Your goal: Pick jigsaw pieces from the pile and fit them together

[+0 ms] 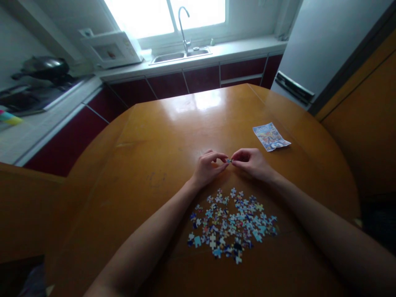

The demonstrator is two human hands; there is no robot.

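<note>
Your left hand (211,168) and right hand (253,164) pinch at least one small bluish jigsaw piece (229,160) in fingertip grips, presumably for precision, beyond the loose multicoloured jigsaw pieces (240,216).

Tiny pale-blue jigsaw bit (228,161) partly hidden by fingertips of left hand (208,166) and right hand (252,164); one piece or two, can't tell. Creased multicoloured paper sheet (271,137): print too small to read. Tall grey fridge (331,41) cut off at top.
</note>
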